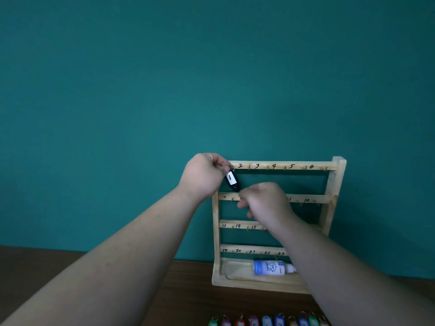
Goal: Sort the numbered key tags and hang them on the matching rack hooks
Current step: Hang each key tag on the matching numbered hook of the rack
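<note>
A wooden key rack (334, 184) with four numbered rails of small hooks stands on the table against the teal wall. My left hand (203, 176) pinches the ring of a black key tag (231, 181) with a white label marked 1, at the top rail's left end where hook 1 lies behind my fingers. My right hand (264, 203) touches the lower tip of that tag with its fingertips, in front of the second rail. A row of several coloured key tags (268, 321) lies along the table's near edge.
A white and blue bottle (270, 267) lies on its side in the rack's base tray (235, 282). The dark wooden table (183, 290) runs left of the rack. My right forearm hides the right ends of the lower rails.
</note>
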